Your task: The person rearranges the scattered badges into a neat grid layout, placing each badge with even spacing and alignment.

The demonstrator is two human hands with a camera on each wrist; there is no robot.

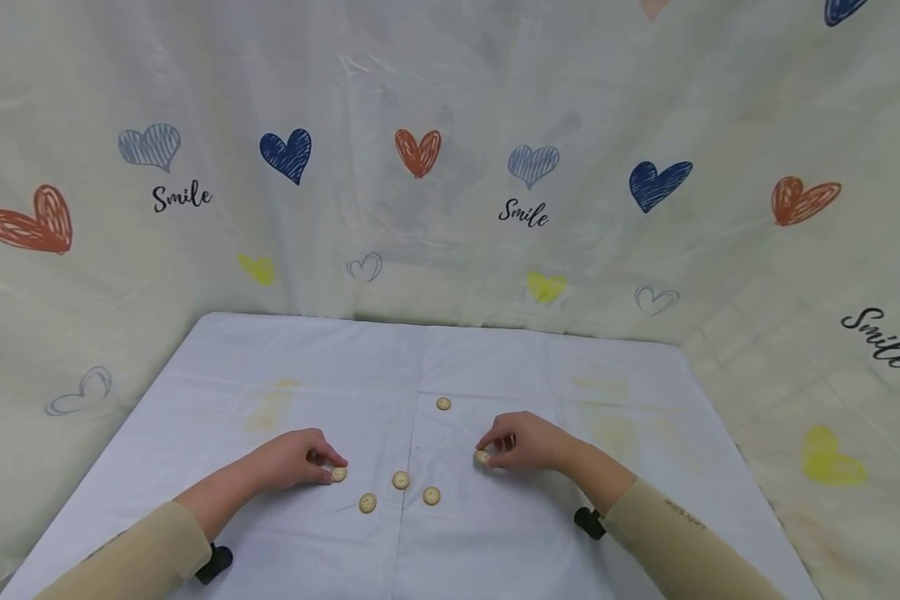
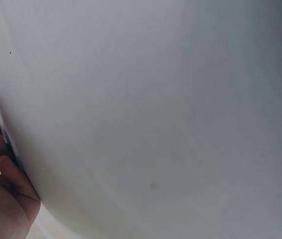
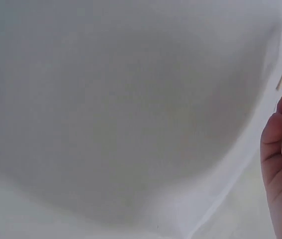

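In the head view, my left hand (image 1: pixel 296 460) is low over the white table, pinching a round beige button (image 1: pixel 339 473) between thumb and forefinger. Across from it my right hand (image 1: pixel 528 442) pinches a second beige button (image 1: pixel 482 457) at its fingertips. Between the hands lie a button (image 1: pixel 400 480) with small holes, one nearer the front (image 1: pixel 367 502) and another (image 1: pixel 431 496) to its right. Farther back sits a lone button (image 1: pixel 443 403). The left wrist view shows curled fingers (image 2: pixel 12 174) at its left edge; the right wrist view shows fingertips (image 3: pixel 274 127), with the pinched buttons out of sight.
A white cloth (image 1: pixel 330 358) with crease lines covers the table. Behind it hangs a pale curtain (image 1: pixel 465 75) printed with hearts and "Smile". Each forearm wears a beige sleeve (image 1: pixel 138 550), with a small black device (image 1: pixel 213 564) under the left wrist.
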